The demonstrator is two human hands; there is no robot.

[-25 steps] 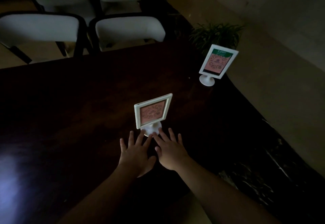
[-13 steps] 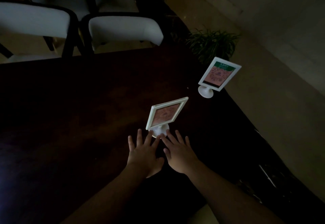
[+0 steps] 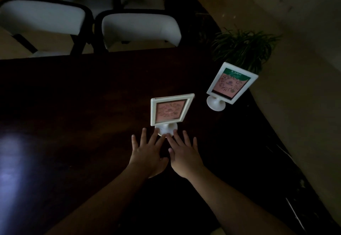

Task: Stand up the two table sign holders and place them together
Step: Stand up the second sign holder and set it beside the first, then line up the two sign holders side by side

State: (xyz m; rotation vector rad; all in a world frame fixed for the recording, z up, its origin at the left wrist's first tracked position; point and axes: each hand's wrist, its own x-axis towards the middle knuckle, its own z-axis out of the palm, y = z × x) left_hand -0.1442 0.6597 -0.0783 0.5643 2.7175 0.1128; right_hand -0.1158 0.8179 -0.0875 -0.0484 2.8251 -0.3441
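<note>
Two white-framed table sign holders stand upright on the dark wooden table (image 3: pixel 73 105). The near sign holder (image 3: pixel 169 110) has a pink card and a round white foot. My left hand (image 3: pixel 147 153) and my right hand (image 3: pixel 184 153) lie flat on the table side by side, fingers spread, with their fingertips touching that foot. The far sign holder (image 3: pixel 231 84), with a green and pink card, stands apart to the right, close to the table's right edge. Neither hand grips anything.
White chairs with dark frames (image 3: pixel 140 28) line the table's far side. A potted plant (image 3: pixel 243 48) stands on the floor beyond the far right corner. The table's right edge (image 3: pixel 273 135) curves toward me. A light reflection (image 3: pixel 11 161) glares at the left.
The near sign holder has slid along the table closer to the far one, with my fingertips staying at its foot. The view has shifted as my head moved.
</note>
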